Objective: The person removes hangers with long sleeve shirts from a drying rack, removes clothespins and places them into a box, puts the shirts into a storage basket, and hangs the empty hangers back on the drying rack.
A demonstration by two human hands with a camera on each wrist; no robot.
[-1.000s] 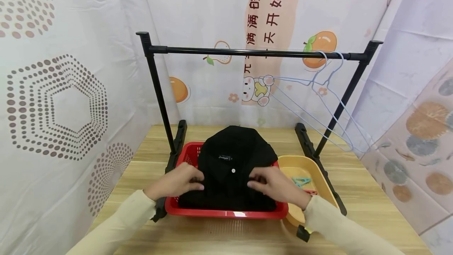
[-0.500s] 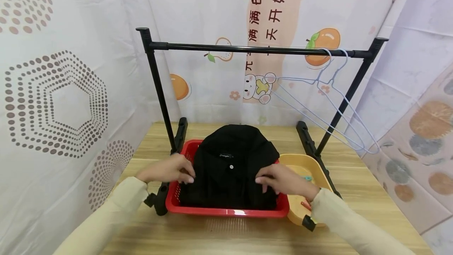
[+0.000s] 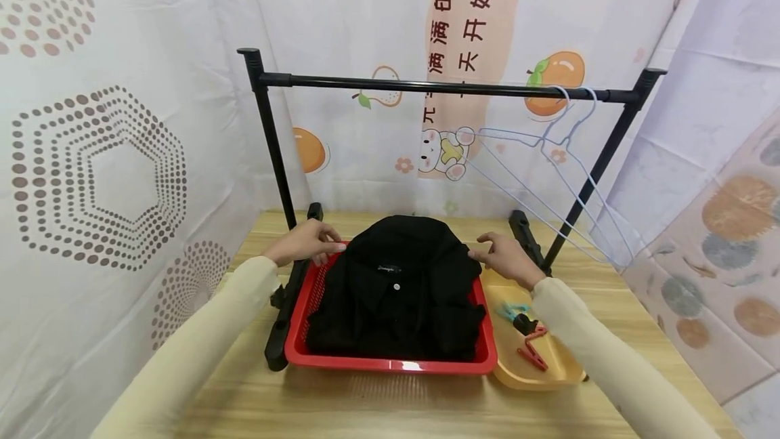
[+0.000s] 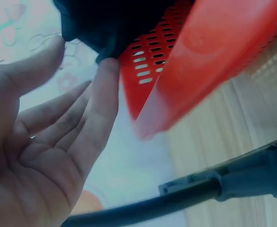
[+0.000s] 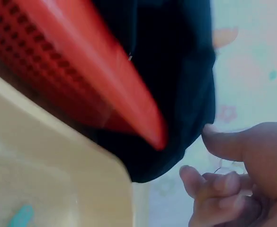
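A black collared shirt (image 3: 399,310) with a white button and a small neck label lies in the red basket (image 3: 390,366), bunched up over its back edge. My left hand (image 3: 307,242) is at the basket's back left corner, thumb and fingers apart. In the left wrist view its fingertips (image 4: 111,66) meet the shirt's edge, or nearly so. At the shirt's right side is my right hand (image 3: 502,256), above the yellow tray. The right wrist view has its thumb tip close against the cloth, the other fingers loosely bent and apart from it.
A black garment rack (image 3: 402,86) spans the table behind and beside the basket. Light blue hangers (image 3: 548,148) hang at its right end. The yellow tray (image 3: 506,374), right of the basket, holds a red clip (image 3: 533,351) and teal clips (image 3: 510,310).
Both hands have moved from the front of the shirt outward and back to its upper sides. The shirt now lies a little wider, with a fold at its right front.
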